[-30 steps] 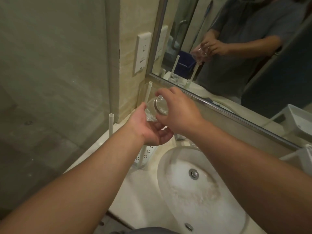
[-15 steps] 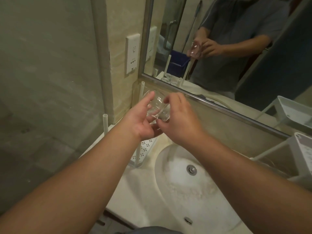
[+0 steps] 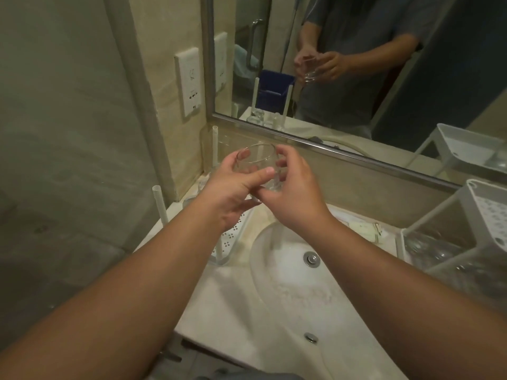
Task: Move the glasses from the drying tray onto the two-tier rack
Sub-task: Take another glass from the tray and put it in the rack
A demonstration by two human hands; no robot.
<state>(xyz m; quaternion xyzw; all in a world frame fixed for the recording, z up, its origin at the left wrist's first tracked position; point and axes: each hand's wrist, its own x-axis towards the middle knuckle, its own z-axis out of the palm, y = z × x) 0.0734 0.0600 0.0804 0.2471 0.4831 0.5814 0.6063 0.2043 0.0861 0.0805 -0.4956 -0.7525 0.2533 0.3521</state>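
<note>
A clear drinking glass (image 3: pixel 256 164) is held upright in the air above the counter's left corner, its open rim up. My left hand (image 3: pixel 233 193) wraps its left side with the thumb across the front. My right hand (image 3: pixel 293 193) grips its right side and base. Below and behind the hands stands the white drying tray (image 3: pixel 233 237) with perforated floor and white upright posts; another glass (image 3: pixel 203 185) shows dimly behind my left wrist. The white two-tier rack (image 3: pixel 477 215) stands at the right edge, with several glasses (image 3: pixel 428 248) on its lower tier.
A white sink basin (image 3: pixel 288 283) with drain lies between tray and rack. A wall mirror (image 3: pixel 356 64) runs along the back and reflects a person holding the glass. A socket panel (image 3: pixel 189 80) and a glass shower wall (image 3: pixel 68 133) are on the left.
The glass has been turned from tilted to upright and lifted a little, both hands shifting their grip on it. The camera has swung right, bringing the rack into view.
</note>
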